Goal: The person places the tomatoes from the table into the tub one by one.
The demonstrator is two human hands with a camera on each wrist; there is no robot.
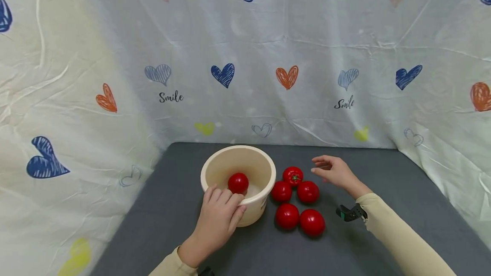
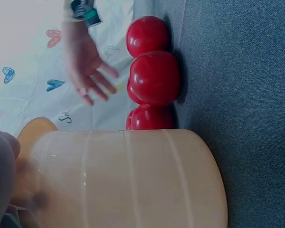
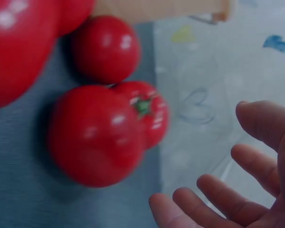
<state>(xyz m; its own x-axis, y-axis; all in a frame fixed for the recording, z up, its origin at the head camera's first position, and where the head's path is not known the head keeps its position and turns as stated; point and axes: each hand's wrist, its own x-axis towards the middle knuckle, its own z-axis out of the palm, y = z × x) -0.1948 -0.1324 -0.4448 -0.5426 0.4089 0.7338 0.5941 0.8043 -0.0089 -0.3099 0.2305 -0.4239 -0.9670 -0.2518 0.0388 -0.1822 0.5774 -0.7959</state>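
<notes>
A cream pot stands upright, and my left hand grips its near rim with the fingers over the edge and the thumb along the outside. One red tomato lies inside the pot. Several more sit on the table just to its right, among them one with a green stem at the back and a front-right tomato. My right hand is raised to the right of this cluster, holding nothing. In the right wrist view its fingers are spread and relaxed, apart from the tomatoes.
The dark grey tabletop extends on both sides of the pot. Behind and beside it hangs a pale curtain printed with hearts. A dark band sits on the right wrist.
</notes>
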